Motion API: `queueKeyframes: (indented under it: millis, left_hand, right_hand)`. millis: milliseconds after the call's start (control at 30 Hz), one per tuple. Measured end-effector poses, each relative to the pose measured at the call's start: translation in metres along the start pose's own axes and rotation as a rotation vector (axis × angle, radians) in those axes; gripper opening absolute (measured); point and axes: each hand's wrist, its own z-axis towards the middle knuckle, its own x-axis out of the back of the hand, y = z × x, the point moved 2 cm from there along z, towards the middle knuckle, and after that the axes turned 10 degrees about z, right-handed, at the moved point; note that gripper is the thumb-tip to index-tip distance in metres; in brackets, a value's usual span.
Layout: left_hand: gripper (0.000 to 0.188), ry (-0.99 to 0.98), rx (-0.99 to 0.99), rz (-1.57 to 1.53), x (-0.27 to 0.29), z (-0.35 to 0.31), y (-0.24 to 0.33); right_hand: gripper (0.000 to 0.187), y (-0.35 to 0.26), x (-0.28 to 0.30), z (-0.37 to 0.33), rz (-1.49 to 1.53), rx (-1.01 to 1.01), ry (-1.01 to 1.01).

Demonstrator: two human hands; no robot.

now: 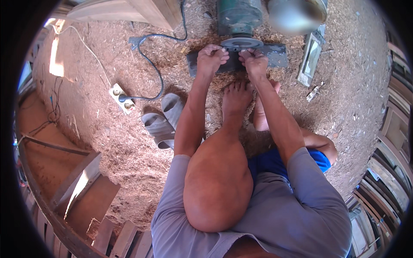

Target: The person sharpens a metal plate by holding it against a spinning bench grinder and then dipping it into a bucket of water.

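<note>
Person sits on sawdust floor (pixel 107 129), knee raised, 1 bare foot (pixel 235 96) braced toward the work. At 12 o'clock, left hand (pixel 211 58) and right hand (pixel 254 62) both close on a dark flat blade (pixel 275 53), steadying it against the grinding wheel (pixel 241 43) of the green motor (pixel 238 17). Sandals (pixel 165 118) and power strip (pixel 120 98) lie at 10 o'clock.

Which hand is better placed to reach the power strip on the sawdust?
Left. The left hand sits on the dark plate's left side, toward the power strip; the right hand would probably have to cross over.
</note>
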Motion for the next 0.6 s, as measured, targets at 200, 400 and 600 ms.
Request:
queueKeyframes:
  millis: [200,400,600]
  left_hand:
    - [0.009,-0.019,-0.018,0.014,-0.0033,0.0005,-0.0004]
    - [0.011,-0.031,-0.028,0.037,-0.0072,0.0022,-0.0044]
    - [0.012,-0.003,-0.032,0.049,-0.0073,0.0004,-0.0005]
  right_hand:
    - [0.018,-0.0040,0.0044,-0.0009,-0.020,-0.049,0.004]
    - [0.018,-0.0057,0.0069,-0.0027,0.021,-0.057,0.028]
    - [0.008,-0.0066,0.0040,-0.0021,0.048,-0.033,0.060]
